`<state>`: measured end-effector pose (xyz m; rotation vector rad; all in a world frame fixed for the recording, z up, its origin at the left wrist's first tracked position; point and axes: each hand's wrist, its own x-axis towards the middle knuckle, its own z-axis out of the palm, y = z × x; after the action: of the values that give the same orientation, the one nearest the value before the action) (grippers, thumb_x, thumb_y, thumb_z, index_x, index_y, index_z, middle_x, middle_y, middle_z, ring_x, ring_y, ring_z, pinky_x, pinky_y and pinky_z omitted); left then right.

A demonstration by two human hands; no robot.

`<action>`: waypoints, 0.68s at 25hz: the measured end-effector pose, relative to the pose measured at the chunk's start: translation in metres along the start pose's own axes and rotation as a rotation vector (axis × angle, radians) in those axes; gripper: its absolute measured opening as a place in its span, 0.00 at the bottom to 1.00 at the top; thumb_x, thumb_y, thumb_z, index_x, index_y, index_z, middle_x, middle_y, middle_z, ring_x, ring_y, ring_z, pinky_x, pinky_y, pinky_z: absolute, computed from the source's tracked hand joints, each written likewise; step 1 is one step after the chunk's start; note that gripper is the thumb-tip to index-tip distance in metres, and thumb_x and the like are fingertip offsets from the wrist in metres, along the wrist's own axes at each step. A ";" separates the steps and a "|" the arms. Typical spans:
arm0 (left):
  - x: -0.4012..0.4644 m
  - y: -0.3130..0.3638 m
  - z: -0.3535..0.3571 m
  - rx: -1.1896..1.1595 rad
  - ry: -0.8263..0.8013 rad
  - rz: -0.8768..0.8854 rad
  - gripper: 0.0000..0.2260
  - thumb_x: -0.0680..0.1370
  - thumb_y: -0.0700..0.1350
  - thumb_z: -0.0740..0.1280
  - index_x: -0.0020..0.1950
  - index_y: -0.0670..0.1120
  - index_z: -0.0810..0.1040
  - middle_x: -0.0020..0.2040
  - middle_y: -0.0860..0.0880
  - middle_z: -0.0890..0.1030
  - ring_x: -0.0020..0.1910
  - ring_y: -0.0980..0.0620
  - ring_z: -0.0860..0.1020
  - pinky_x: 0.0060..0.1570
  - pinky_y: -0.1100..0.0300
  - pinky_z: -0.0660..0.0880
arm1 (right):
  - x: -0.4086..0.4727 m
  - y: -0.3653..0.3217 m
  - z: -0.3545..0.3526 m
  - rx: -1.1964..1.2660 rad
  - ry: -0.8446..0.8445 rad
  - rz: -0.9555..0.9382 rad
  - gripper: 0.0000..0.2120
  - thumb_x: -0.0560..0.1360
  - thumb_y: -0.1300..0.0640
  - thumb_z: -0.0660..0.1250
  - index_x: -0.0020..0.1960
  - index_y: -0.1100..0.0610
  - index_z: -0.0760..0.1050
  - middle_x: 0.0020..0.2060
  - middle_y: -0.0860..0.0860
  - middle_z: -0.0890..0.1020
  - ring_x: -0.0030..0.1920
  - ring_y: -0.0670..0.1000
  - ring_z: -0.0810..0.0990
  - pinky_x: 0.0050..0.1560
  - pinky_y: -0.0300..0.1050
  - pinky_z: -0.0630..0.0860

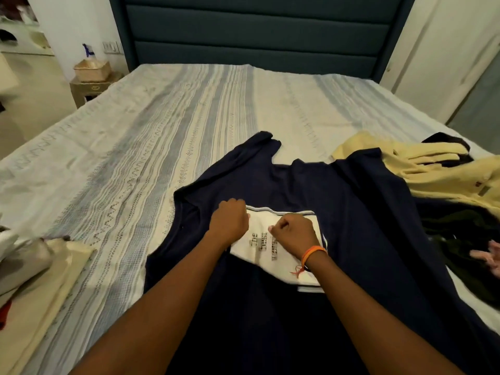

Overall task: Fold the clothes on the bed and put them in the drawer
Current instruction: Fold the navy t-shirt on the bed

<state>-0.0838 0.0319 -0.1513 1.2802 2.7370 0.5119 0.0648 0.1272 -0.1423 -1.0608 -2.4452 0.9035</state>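
We are in a home bedroom: a bed with padded headboard, and a nightstand.

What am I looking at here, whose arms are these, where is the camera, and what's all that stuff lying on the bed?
There is no machine here. One wide-angle camera sits on a person's head, looking forward and down, so the two bare arms reaching in from the bottom are the wearer's own.

Spread on the striped white and pale blue bedcover is a dark navy T-shirt with a white printed panel on it. The left hand is curled at the panel's left edge; the right hand, with an orange band on its wrist, is curled over the panel. Both seem to pinch the fabric, though the fingertips are hidden.

To the right lies an unfolded pile: a pale yellow garment over dark clothes. At the left edge are cream and white cloths. Behind stands a teal padded headboard.
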 end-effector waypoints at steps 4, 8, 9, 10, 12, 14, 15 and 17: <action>0.082 -0.009 0.021 0.067 0.070 0.057 0.15 0.80 0.54 0.61 0.62 0.47 0.72 0.61 0.47 0.73 0.61 0.45 0.71 0.58 0.49 0.68 | 0.080 0.014 0.004 0.046 0.078 -0.001 0.09 0.72 0.57 0.73 0.38 0.60 0.75 0.34 0.53 0.80 0.38 0.53 0.79 0.45 0.51 0.78; 0.137 -0.015 0.055 -0.019 0.272 0.013 0.23 0.78 0.61 0.60 0.67 0.49 0.71 0.65 0.50 0.73 0.64 0.47 0.70 0.62 0.51 0.65 | 0.171 0.029 0.028 0.014 0.123 -0.065 0.09 0.73 0.54 0.72 0.39 0.57 0.75 0.33 0.49 0.79 0.37 0.50 0.78 0.43 0.48 0.77; 0.146 -0.017 0.063 -0.009 0.321 -0.031 0.25 0.77 0.63 0.59 0.69 0.49 0.70 0.67 0.50 0.72 0.66 0.47 0.69 0.64 0.50 0.64 | 0.196 0.029 0.034 0.035 0.165 -0.064 0.09 0.74 0.53 0.71 0.39 0.57 0.75 0.33 0.49 0.79 0.37 0.50 0.78 0.41 0.46 0.75; 0.156 -0.020 0.069 0.001 0.353 -0.089 0.28 0.77 0.64 0.57 0.70 0.49 0.69 0.69 0.49 0.71 0.68 0.47 0.67 0.67 0.49 0.61 | 0.221 0.028 0.041 0.053 0.207 -0.038 0.11 0.75 0.52 0.70 0.39 0.57 0.75 0.34 0.49 0.79 0.38 0.51 0.78 0.41 0.44 0.73; 0.168 -0.031 0.073 -0.017 0.371 -0.192 0.34 0.76 0.67 0.55 0.74 0.47 0.64 0.73 0.47 0.67 0.73 0.46 0.63 0.73 0.48 0.54 | 0.269 0.025 0.052 0.039 0.255 0.053 0.15 0.75 0.48 0.69 0.40 0.59 0.74 0.35 0.50 0.77 0.41 0.53 0.77 0.40 0.43 0.68; 0.177 -0.040 0.070 -0.036 0.357 -0.236 0.37 0.76 0.68 0.54 0.77 0.45 0.60 0.76 0.45 0.64 0.76 0.46 0.59 0.76 0.48 0.46 | 0.309 0.019 0.058 0.071 0.237 0.178 0.20 0.71 0.41 0.71 0.45 0.59 0.75 0.38 0.52 0.77 0.42 0.56 0.77 0.42 0.45 0.71; 0.178 -0.043 0.067 -0.038 0.344 -0.245 0.37 0.77 0.68 0.53 0.77 0.44 0.59 0.76 0.45 0.63 0.77 0.46 0.57 0.76 0.48 0.44 | 0.325 0.015 0.060 0.151 0.213 0.254 0.23 0.69 0.40 0.73 0.48 0.60 0.76 0.42 0.54 0.79 0.44 0.57 0.79 0.45 0.47 0.76; 0.178 -0.048 0.060 -0.026 0.346 -0.275 0.38 0.77 0.68 0.53 0.77 0.43 0.57 0.77 0.43 0.62 0.77 0.46 0.55 0.76 0.48 0.41 | 0.347 0.004 0.061 0.376 0.143 0.342 0.23 0.66 0.48 0.78 0.52 0.61 0.75 0.47 0.57 0.81 0.47 0.58 0.81 0.51 0.53 0.80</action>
<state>-0.2219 0.1540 -0.2111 0.8541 3.1033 0.8012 -0.1967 0.3606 -0.1753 -1.3622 -1.9068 1.2811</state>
